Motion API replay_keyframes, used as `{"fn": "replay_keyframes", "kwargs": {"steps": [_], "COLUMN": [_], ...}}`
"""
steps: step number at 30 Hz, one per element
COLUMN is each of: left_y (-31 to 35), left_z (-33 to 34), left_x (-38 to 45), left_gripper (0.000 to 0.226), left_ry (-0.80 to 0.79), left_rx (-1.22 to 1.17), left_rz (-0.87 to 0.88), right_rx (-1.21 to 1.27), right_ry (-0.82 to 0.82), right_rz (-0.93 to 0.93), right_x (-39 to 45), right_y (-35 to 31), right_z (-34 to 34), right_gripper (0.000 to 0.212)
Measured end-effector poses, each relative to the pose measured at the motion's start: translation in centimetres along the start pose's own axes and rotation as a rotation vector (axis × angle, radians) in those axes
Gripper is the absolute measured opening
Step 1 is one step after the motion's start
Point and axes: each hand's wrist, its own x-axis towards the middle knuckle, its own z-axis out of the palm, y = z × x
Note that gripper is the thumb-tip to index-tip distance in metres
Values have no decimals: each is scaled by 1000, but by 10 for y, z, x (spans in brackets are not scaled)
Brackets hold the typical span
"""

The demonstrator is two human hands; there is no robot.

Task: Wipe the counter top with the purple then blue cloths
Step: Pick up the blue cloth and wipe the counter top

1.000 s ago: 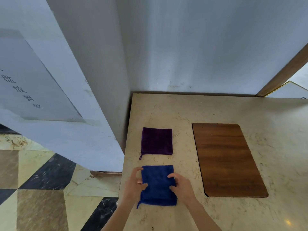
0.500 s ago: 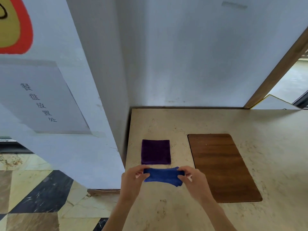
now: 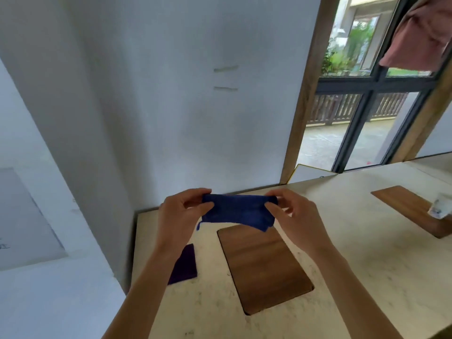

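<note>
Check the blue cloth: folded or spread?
Folded: the blue cloth shows doubled layers, pinched at both ends by the left hand and right hand.

blue cloth: soft, matt terry-like fabric, finely napped
purple cloth: same matt, napped fabric, very dark
counter top: pale stone-like slab, smooth, faintly veined, low sheen
near board: brown wood grain, smooth, satin
far right board: matching wood grain
wall: matt white paint, lightly scuffed

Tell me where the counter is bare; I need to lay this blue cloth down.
Bare stone lies between the near wooden board and the far board, and along the near edge. The left strip holds the purple cloth.
</note>
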Motion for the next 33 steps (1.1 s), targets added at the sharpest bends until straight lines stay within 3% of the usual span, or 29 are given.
{"fn": "replay_keyframes", "kwargs": {"steps": [5, 9, 18, 25, 33], "left_y": [53, 82, 141, 157, 128], "left_z": [77, 161, 346, 453, 562], "left_x": [-22, -51, -99, -92, -40], "left_gripper": [40, 30, 31, 34, 32], "left_ry": [-32, -73, -250, -292, -254], "left_rx": [-62, -67, -139, -219, -280], "left_rz": [57, 84, 94, 35, -47], "right_rx": [17, -4, 22, 46, 55], "right_ry": [103, 138, 243, 342, 281], "right_rz": [-27, 10, 105, 162, 150], "right_x": [-19, -41, -91, -85, -15], "right_y": [22, 67, 164, 236, 334], "right_z": [-92, -175, -347, -415, -450], "right_gripper": [40, 19, 20, 24, 23]}}
